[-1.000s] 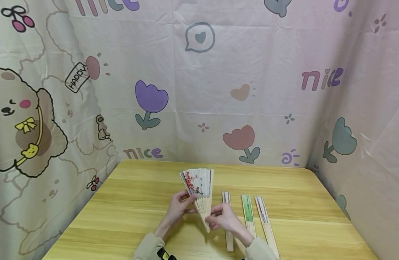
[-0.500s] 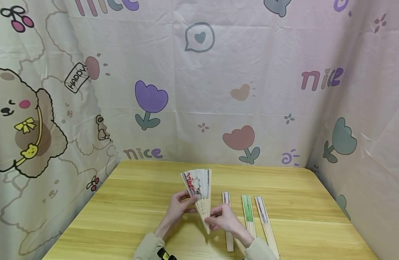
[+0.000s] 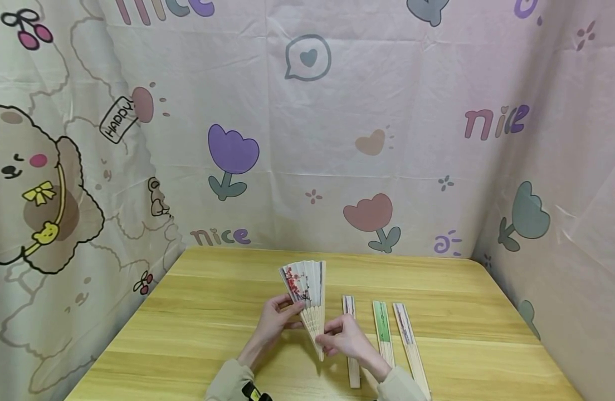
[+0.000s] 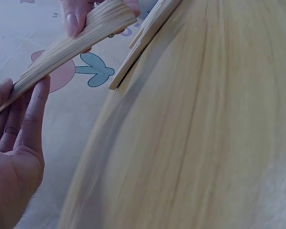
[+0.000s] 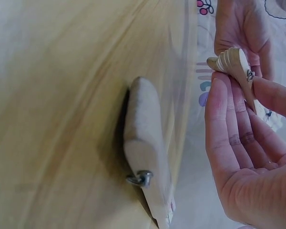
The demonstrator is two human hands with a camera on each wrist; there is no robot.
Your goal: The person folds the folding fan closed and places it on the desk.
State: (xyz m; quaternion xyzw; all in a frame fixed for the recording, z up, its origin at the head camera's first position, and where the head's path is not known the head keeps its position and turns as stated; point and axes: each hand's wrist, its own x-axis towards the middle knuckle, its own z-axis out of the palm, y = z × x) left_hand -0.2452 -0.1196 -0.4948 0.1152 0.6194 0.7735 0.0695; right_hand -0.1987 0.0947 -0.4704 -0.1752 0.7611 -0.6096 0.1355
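A partly spread folding fan (image 3: 312,281), its white leaf printed with red blossoms, is held above the table between both hands. The left hand (image 3: 273,322) pinches its left side where the leaf meets the pale ribs, thumb in front. Lower down, the right hand (image 3: 346,337) pinches the ribs near the pivot end. In the left wrist view the bunched wooden ribs (image 4: 71,50) run between the two hands. A metal pivot ring (image 5: 250,75) shows at the fan's narrow end in the right wrist view, beside the right thumb.
Right of the held fan lie three folded fans on the wooden table (image 3: 212,289): one (image 3: 354,374) partly under the right hand, a green one (image 3: 381,320), and another (image 3: 408,334) farther right. Printed cloth (image 3: 307,139) hangs behind the table and along both sides.
Over the first half second the fan has narrowed slightly, its right edge shifting left. Its pivot end sits a little lower. Both hands have kept their holds, nearly still.
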